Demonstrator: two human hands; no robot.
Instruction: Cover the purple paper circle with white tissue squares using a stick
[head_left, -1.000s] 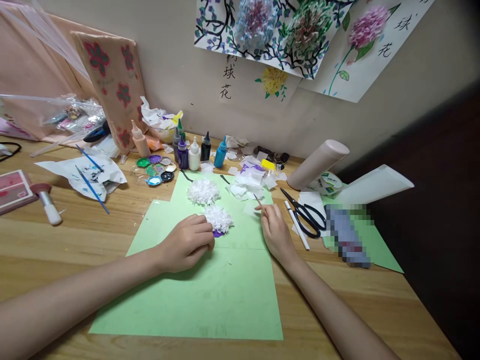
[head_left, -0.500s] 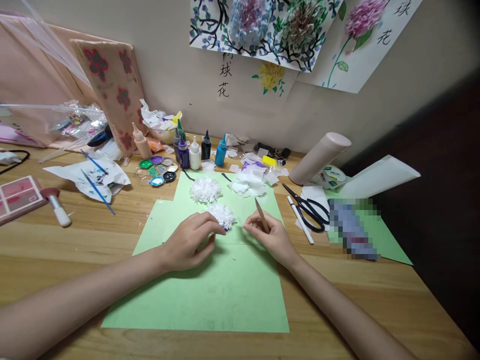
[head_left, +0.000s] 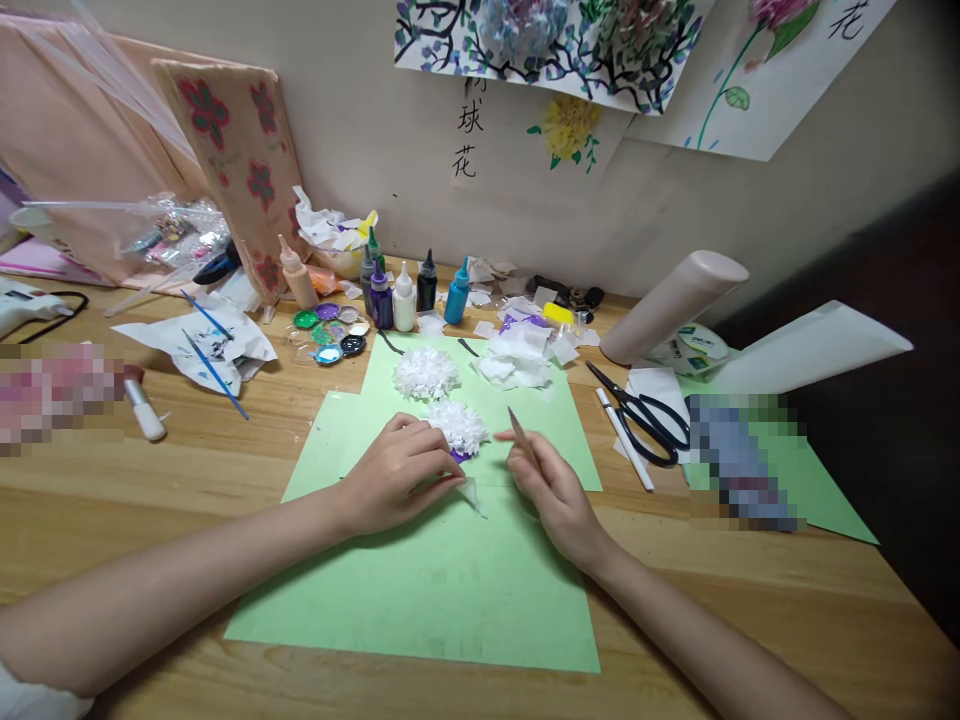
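A small piece of white tissue paper (head_left: 472,493) hangs from the pinched thumb and fingertips of my left hand (head_left: 401,465), low over the green paper (head_left: 427,590). My right hand (head_left: 551,490) is closed around a brown pencil-like stick (head_left: 521,434), which points up and to the left; its lower end is hidden in the palm. The right index finger stretches toward the left. Beside my left fingers lies a ruffled white paper flower (head_left: 459,428) with a bit of purple (head_left: 460,456) under its edge. Just behind it is a second white paper flower (head_left: 426,374).
Tissue squares (head_left: 517,362) are stacked at the paper's back edge. Black scissors (head_left: 645,420) and a white pen (head_left: 625,440) lie to the right. Paint bottles (head_left: 403,298) and open paint pots (head_left: 328,354) stand behind. On the left, blue brushes (head_left: 214,372) rest on stained paper (head_left: 251,350).
The tissue piece now shows at my left fingertips. My right hand has drawn slightly away from the left, its index finger now extended. The whole view has shifted a little.
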